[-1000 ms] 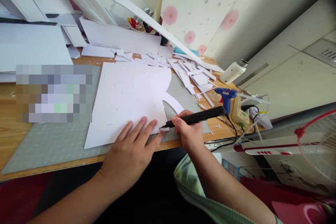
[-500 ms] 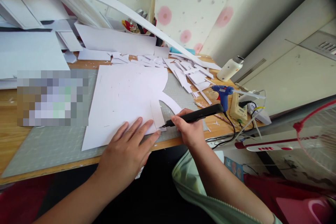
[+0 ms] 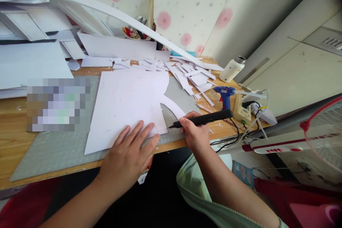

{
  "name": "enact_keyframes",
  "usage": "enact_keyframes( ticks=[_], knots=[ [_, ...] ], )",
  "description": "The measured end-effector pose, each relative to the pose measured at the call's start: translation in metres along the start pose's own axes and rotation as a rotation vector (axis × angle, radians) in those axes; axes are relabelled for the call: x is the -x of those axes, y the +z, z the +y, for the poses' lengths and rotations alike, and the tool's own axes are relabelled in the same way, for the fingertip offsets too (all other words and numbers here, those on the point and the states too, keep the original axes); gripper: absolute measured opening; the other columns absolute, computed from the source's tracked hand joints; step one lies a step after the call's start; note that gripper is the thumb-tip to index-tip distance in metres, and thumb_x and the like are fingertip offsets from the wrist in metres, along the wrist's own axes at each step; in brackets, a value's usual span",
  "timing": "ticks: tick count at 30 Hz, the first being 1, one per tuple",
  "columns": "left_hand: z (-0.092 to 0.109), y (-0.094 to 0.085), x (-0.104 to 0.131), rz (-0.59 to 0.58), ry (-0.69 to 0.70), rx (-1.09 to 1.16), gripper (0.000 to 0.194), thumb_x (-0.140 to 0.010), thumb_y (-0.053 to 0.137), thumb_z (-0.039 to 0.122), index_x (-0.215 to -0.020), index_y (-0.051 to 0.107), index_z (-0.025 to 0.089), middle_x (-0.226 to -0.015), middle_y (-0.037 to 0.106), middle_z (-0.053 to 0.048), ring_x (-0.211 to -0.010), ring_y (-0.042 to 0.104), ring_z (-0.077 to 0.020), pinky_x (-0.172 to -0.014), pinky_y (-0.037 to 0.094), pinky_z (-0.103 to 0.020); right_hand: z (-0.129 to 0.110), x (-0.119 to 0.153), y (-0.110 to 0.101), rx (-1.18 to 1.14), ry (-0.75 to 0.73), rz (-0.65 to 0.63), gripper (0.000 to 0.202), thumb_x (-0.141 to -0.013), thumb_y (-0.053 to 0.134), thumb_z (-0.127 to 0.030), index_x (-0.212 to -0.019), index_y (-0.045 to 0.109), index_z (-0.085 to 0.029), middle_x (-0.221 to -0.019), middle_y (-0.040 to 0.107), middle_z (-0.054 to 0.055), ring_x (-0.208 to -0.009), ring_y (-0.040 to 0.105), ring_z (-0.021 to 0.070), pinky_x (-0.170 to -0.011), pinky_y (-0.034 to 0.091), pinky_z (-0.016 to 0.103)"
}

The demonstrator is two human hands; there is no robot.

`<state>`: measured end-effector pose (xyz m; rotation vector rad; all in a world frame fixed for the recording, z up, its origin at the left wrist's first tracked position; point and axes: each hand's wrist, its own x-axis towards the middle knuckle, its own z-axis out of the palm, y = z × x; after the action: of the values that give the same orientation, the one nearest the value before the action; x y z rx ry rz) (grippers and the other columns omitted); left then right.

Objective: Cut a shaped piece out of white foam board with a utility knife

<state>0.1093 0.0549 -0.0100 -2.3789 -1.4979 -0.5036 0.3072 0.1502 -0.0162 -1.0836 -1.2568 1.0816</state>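
Note:
My left hand (image 3: 128, 155) lies flat, fingers spread, on the near edge of a large white sheet (image 3: 125, 103) that rests on a grey cutting mat (image 3: 53, 149). My right hand (image 3: 193, 131) grips a black corded pen-shaped cutting tool (image 3: 203, 118), its tip pointing left just off the sheet's lower right corner, over the mat. A curved strip of the sheet (image 3: 172, 105) arcs out toward my right hand.
Several white offcuts (image 3: 187, 74) litter the wooden desk (image 3: 10, 142) behind the mat. A blue glue gun (image 3: 226, 94), a power strip (image 3: 242, 108) with cables and a white bottle (image 3: 231, 69) sit at the right. White sheets pile up at the left. A fan (image 3: 323, 131) stands at the right.
The tool's tip has drawn back to the right, off the sheet's corner. A narrow piece at the sheet's lower right now shows a cut line. The view shifted slightly.

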Motion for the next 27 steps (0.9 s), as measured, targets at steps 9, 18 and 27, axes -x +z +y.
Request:
enact_keyframes(
  ticks=[9,18,27],
  knots=[
    [0.001,0.001,-0.001,-0.013,-0.023,0.014,0.040,-0.091,0.049,0.026,-0.130,0.057,0.023,-0.143,0.053,-0.005,-0.132,0.048,-0.0314,-0.108,0.036,-0.051,-0.005,0.001,0.001,-0.042,-0.014,-0.046,0.023,-0.069,0.075,-0.034,-0.059,0.062,-0.018,-0.051,0.052,-0.005,-0.047,0.044,0.0101,-0.046,0.032,0.023],
    [0.001,0.002,0.000,-0.007,-0.044,0.025,0.043,-0.091,0.048,0.028,-0.134,0.055,0.023,-0.143,0.054,-0.003,-0.132,0.047,-0.0303,-0.108,0.035,-0.051,-0.003,0.001,-0.003,-0.053,0.044,-0.096,0.021,-0.066,0.075,-0.032,-0.059,0.062,-0.018,-0.049,0.051,-0.005,-0.045,0.043,0.0094,-0.043,0.032,0.022],
    [0.000,-0.006,-0.007,-0.028,-0.022,-0.012,0.041,-0.090,0.048,0.023,-0.127,0.060,0.034,-0.137,0.059,-0.004,-0.126,0.054,-0.0325,-0.099,0.046,-0.054,-0.013,0.001,0.002,-0.281,0.123,0.005,0.019,-0.059,0.073,-0.031,-0.054,0.060,-0.018,-0.040,0.050,-0.006,-0.036,0.042,0.0088,-0.036,0.028,0.021]
  ],
)
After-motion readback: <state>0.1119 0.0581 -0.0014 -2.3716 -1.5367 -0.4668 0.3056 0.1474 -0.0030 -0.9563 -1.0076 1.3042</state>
